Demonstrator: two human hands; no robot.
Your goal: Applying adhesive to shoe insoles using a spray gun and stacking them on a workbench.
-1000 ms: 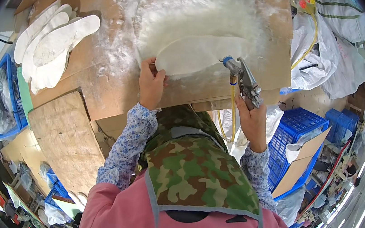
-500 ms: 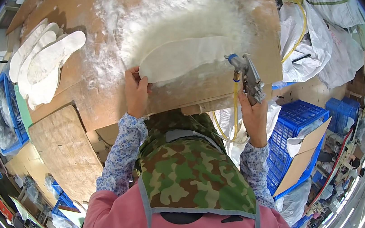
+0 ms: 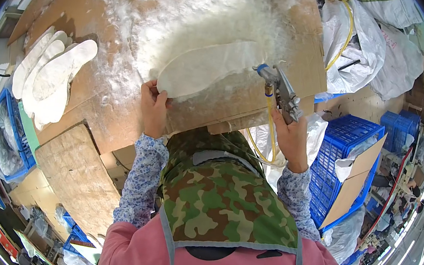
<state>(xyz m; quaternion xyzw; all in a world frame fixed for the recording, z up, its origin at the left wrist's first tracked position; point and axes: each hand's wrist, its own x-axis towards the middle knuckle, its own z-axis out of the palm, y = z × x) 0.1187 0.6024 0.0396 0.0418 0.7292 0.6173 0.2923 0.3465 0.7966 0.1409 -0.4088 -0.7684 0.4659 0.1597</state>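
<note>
My left hand (image 3: 154, 107) pinches the near-left end of a white insole (image 3: 204, 68), which lies on brown cardboard (image 3: 214, 114) coated with white residue. In my right hand (image 3: 291, 137) is a metal spray gun (image 3: 283, 91), its blue-ringed nozzle close to the insole's right end. A yellow hose (image 3: 270, 121) hangs from the gun. Several more white insoles (image 3: 63, 74) lie fanned in an overlapping pile at the cardboard's left side. The fingers of my right hand are partly hidden behind the gun.
On the right stands a blue plastic crate (image 3: 339, 148) with a cardboard piece (image 3: 357, 177) leaning on it. White plastic sacks (image 3: 356, 55) lie at the far right. A worn wooden board (image 3: 78, 169) sits at the near left, beside another blue crate (image 3: 16, 135).
My right hand and the spray gun have shifted slightly left and nearer to me. My left hand and the insole have moved slightly left.
</note>
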